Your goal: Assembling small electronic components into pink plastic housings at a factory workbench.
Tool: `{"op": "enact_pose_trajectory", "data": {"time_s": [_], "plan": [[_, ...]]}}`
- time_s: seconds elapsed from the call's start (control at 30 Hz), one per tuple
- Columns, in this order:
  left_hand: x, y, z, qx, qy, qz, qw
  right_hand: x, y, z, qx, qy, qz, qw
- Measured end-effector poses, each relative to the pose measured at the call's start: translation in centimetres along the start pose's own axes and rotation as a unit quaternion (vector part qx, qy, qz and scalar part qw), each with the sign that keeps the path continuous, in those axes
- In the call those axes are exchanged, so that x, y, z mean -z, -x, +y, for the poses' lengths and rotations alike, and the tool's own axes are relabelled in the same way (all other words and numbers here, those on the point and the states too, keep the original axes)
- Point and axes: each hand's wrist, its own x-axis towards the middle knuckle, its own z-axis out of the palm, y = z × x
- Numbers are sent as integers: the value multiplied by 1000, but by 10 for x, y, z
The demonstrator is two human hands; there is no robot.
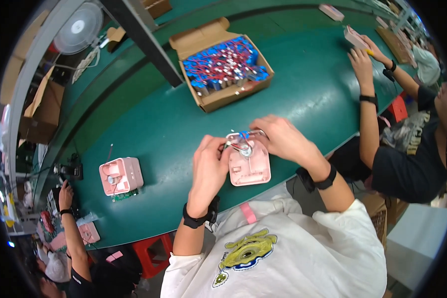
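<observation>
An open pink plastic housing [251,174] lies in front of me near the table's front edge, its hollow inside facing up. Inside its upper half is a round silver part [245,150], with red and black wires [237,146] looping around it. My left hand [208,161] is closed at the housing's upper left, thumb and fingers pinching the wires' end by a small white connector. My right hand [282,139] curls over the upper right edge, its fingers closed on a blue-and-silver part [244,134] that they partly hide.
Beyond my hands stands an open cardboard box [218,103] packed with blue wired cells. To the left sit another pink housing [129,176] and a green circuit board [125,196]. Co-workers' hands [361,62] hold a pink part at far right; another co-worker's hand [65,195] is at far left.
</observation>
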Motion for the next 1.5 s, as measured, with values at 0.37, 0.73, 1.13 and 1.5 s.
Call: {"op": "enact_pose_trajectory", "data": {"time_s": [0.37, 0.73, 1.13, 1.5], "plan": [[10, 11, 17, -81, -180, 16, 980, -25, 59, -67, -146, -32, 71, 986], [-3, 30, -11, 90, 43, 71, 992, -3, 25, -41, -5, -108, -19, 994], [31, 70, -32, -41, 104, 17, 994, -37, 55, 9, -103, 67, 222, 967], [287, 132, -205, 102, -314, 366, 870, -36, 60, -80, -102, 150, 258, 949]]}}
